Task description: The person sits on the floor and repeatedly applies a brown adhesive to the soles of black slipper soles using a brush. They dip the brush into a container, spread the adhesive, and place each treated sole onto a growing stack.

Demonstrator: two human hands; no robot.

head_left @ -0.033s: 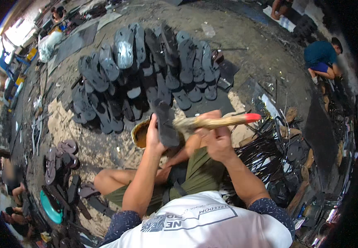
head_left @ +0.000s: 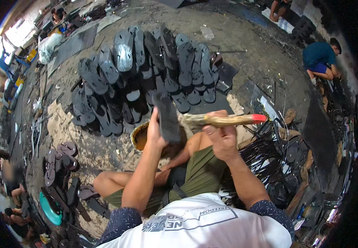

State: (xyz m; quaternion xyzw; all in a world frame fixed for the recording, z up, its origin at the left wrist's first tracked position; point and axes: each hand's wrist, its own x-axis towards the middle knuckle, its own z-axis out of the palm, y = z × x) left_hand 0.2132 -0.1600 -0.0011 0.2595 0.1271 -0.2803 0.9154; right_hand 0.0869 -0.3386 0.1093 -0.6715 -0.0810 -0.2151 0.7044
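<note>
Left hand: near the centre of the frame; your grip is closed, one digit extended toward the upper edge, the others largely hidden.
Left forearm: rises from lower centre-left, leaning right toward your wrist.
Right hand: right of centre; your fingers are curled closed, thumb directed upper left.
Right forearm: slants from lower right toward upper left.
Hand spacing: apart, roughly level.
Legs: folded, lower centre.

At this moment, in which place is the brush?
In the head view, the brush is right of centre, held in the right hand, beside the dark sole in the left hand.
</note>
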